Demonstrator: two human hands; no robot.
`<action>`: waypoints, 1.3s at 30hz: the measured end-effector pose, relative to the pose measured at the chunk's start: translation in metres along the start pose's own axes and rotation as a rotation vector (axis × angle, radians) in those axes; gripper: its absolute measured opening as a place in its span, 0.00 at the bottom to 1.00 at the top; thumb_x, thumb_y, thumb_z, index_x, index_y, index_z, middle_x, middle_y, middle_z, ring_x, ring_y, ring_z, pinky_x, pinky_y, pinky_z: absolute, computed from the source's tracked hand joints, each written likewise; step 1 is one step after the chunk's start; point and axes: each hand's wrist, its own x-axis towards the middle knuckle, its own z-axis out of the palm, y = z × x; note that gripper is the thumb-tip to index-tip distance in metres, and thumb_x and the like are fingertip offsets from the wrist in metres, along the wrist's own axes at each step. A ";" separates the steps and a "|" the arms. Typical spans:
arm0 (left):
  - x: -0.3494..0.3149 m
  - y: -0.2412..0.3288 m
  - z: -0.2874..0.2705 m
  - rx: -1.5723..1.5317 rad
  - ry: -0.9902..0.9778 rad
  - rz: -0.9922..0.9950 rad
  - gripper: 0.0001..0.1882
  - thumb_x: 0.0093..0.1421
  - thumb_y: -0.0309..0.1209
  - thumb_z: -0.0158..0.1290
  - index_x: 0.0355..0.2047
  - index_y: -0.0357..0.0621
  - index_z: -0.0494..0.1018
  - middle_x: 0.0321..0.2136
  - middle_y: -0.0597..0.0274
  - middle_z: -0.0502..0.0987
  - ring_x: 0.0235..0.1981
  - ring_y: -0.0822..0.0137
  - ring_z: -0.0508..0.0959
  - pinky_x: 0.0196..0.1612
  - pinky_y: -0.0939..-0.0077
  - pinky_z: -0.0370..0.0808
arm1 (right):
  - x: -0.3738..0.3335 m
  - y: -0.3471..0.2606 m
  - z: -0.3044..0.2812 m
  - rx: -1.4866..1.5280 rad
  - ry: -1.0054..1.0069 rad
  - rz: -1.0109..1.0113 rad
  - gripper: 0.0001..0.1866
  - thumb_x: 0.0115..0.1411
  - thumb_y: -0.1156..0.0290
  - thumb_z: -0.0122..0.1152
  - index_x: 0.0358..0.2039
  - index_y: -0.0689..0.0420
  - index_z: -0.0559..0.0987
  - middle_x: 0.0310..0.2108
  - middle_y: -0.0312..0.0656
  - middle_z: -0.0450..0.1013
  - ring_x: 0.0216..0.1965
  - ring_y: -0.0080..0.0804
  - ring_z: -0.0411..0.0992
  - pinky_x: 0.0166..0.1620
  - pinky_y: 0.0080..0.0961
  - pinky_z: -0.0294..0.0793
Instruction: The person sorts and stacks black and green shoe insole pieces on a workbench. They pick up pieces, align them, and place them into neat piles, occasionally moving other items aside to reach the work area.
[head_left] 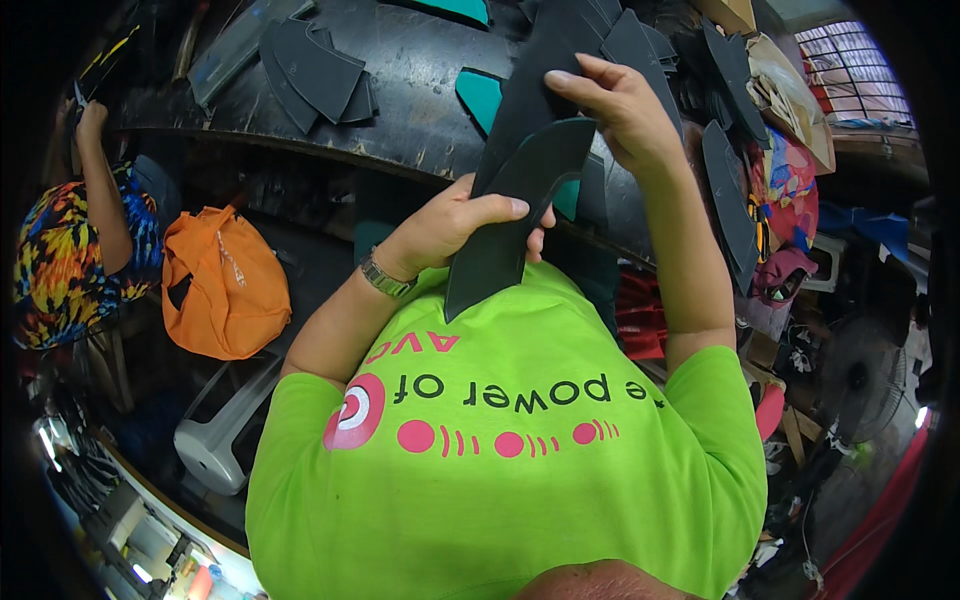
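My left hand (465,222) is closed round a dark grey curved panel (550,160), with the thumb pressed on top and fingertips showing past its edge. A long dark panel (530,85) lies behind it, slanting up over the table edge and slightly blurred. My right hand (625,110) is above the long panel's right side, thumb and forefinger stretched out and apart. The thumb tip overlaps the panel; whether it touches cannot be told. Green pieces (480,98) show beside the long panel on the dark table (420,75).
Stacked dark panels (315,75) lie on the table's left, with further dark panels (730,205) at the right. An orange bag (225,285) hangs left of me. Farther left, a person in a colourful shirt (75,260) works. A fan (860,380) stands at the right.
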 end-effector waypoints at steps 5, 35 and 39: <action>-0.004 -0.002 -0.009 -0.160 0.135 -0.011 0.14 0.68 0.34 0.50 0.45 0.34 0.76 0.28 0.60 0.80 0.31 0.67 0.81 0.38 0.75 0.79 | -0.002 -0.026 0.000 -0.075 0.370 -0.523 0.02 0.62 0.74 0.66 0.33 0.57 0.81 0.30 0.34 0.78 0.28 0.15 0.74 0.30 0.14 0.69; 0.070 0.067 -0.076 1.697 0.220 0.410 0.51 0.42 0.39 0.73 0.66 0.44 0.61 0.60 0.45 0.69 0.63 0.46 0.66 0.66 0.59 0.64 | -0.076 0.037 0.004 -1.198 0.049 -0.170 0.41 0.47 0.59 0.76 0.61 0.59 0.72 0.57 0.52 0.69 0.58 0.50 0.65 0.60 0.40 0.66; 0.078 0.075 -0.071 1.635 0.207 0.308 0.53 0.39 0.33 0.74 0.67 0.47 0.61 0.57 0.46 0.72 0.62 0.47 0.67 0.64 0.60 0.66 | -0.067 0.029 0.004 -1.091 0.036 0.078 0.43 0.43 0.60 0.78 0.59 0.62 0.71 0.53 0.55 0.71 0.55 0.52 0.69 0.58 0.40 0.68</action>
